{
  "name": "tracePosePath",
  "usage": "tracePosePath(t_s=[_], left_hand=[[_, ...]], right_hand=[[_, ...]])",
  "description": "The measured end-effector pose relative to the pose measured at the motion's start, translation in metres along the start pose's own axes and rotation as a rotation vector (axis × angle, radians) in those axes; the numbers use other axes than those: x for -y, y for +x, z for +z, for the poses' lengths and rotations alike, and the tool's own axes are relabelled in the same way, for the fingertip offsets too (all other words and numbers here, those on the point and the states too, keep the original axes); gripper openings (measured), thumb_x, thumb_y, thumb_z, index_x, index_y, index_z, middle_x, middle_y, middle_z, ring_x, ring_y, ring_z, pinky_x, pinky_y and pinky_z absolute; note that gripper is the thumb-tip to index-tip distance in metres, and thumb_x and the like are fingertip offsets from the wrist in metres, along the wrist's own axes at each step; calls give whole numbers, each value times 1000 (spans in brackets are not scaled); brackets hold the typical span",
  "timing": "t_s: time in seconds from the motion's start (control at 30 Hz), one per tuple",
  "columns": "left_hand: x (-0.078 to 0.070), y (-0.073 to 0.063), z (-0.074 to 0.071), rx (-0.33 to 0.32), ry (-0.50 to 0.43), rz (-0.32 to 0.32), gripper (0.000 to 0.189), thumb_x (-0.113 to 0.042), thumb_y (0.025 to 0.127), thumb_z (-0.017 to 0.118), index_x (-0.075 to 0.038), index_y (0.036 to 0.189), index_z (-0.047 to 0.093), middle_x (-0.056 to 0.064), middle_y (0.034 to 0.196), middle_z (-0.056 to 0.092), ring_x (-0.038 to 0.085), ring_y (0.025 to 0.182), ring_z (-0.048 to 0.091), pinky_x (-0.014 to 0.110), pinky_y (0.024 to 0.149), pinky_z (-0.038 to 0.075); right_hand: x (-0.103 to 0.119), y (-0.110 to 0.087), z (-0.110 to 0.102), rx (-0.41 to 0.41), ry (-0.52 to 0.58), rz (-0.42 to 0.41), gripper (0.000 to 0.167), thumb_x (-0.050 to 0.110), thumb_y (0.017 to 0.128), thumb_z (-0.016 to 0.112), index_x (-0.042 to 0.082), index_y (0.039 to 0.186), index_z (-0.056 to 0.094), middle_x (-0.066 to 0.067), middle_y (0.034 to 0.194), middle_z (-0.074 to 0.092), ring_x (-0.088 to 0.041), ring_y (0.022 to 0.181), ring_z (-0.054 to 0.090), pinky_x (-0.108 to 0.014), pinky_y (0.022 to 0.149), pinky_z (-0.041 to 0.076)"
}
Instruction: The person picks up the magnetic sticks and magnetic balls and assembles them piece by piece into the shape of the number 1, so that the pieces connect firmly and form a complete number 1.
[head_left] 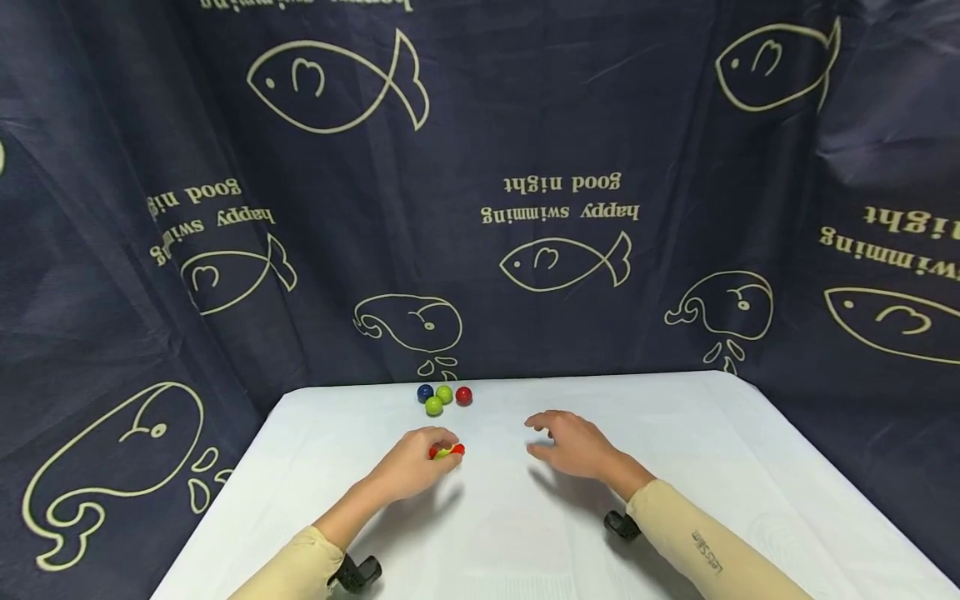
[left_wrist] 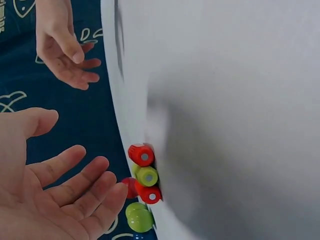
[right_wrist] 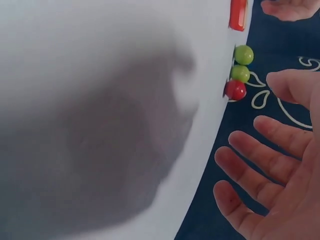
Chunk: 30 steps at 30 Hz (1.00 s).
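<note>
My left hand [head_left: 414, 461] hovers over the table's left half, fingers loosely bent and apart. Just past it lie three small pieces with round ends and grey centres: a red piece [left_wrist: 141, 155], a yellow-green piece [left_wrist: 147, 176] and another red piece [left_wrist: 150, 195]. In the head view the left hand partly hides them; the left wrist view shows nothing in its palm. Over to the right, my right hand [head_left: 573, 446] is held above the table, fingers spread and holding nothing. Behind the pieces sit a red ball [head_left: 463, 396], green balls [head_left: 433, 406] and a dark blue ball [head_left: 425, 392].
A white cloth covers the table [head_left: 495, 533]. Along its back edge hangs a dark blue curtain [head_left: 480, 333] printed with fish and whales. The balls stand close to that back edge, left of centre.
</note>
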<state>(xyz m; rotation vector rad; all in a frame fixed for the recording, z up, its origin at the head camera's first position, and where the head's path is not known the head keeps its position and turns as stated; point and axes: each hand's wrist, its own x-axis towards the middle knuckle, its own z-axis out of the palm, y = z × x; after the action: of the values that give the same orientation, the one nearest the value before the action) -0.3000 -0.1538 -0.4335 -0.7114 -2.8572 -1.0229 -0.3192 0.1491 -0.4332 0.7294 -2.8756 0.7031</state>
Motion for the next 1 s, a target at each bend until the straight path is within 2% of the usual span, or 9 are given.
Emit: tracePosePath(t_s=[0.13, 0.27, 0.7, 1.0], left_hand=[[4, 5, -2, -9, -10, -35, 34, -30, 95, 68, -7, 119, 70, 1, 110, 70, 20, 105, 65, 44, 93, 51], [8, 7, -4, -19, -2, -46, 32, -28, 95, 68, -5, 118, 71, 0, 106, 70, 18, 101, 64, 43, 90, 51], [24, 23, -1, -94, -18, -94, 27, -23, 95, 68, -4, 114, 71, -2, 91, 66, 13, 85, 57, 34, 79, 50], [29, 29, 2, -119, -24, -147, 27, -22, 94, 69, -4, 114, 71, -1, 90, 65, 14, 83, 57, 32, 76, 49]], right_hand=[[1, 10, 3, -20, 32, 60, 36, 29, 92, 70, 19, 126, 68, -2, 119, 70, -15, 94, 65, -39, 76, 51], [1, 19, 7, -6, 85, 82, 37, 29, 92, 68, 16, 127, 68, -4, 118, 70, -10, 86, 61, -36, 73, 49], [4, 37, 15, 3, 138, 115, 37, 28, 94, 69, 13, 127, 68, -6, 114, 71, -11, 86, 60, -37, 76, 49], [6, 47, 21, -2, 156, 132, 36, 28, 93, 70, 12, 125, 69, 3, 103, 69, -11, 81, 58, -35, 75, 48]])
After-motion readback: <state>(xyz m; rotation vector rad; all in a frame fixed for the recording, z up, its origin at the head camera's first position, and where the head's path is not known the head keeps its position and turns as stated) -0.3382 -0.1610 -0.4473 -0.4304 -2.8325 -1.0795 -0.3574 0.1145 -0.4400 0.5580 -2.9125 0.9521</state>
